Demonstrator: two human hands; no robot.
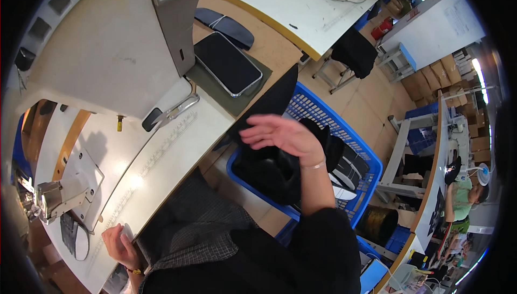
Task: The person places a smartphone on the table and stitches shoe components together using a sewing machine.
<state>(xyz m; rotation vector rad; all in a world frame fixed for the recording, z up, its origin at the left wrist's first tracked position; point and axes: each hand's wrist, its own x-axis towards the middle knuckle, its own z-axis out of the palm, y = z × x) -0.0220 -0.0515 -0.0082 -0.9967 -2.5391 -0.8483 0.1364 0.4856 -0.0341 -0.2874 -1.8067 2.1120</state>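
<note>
My right hand (285, 135) hovers over a blue plastic basket (371, 156), its fingers stretched out and slightly smeared by motion, with nothing seen in them. Black soft pieces (269, 173) fill the basket, along with grey-and-white striped pieces (349, 169). Just beyond my fingertips, a dark flat sheet (277, 97) slants between the table edge and the basket. At the lower left, my left hand (121, 245) rests by the front edge of the white sewing table (156, 159), fingers loosely apart and holding nothing visible. A dark piece with a white edge (75, 237) lies near the sewing head.
A large sewing machine (113, 41) stands over the table at left. On a dark green pad lies a smartphone (229, 63), with a banded bundle of dark pieces (225, 26) behind it. A black-covered stool (354, 51) stands beyond the basket. People (463, 202) sit at benches far right.
</note>
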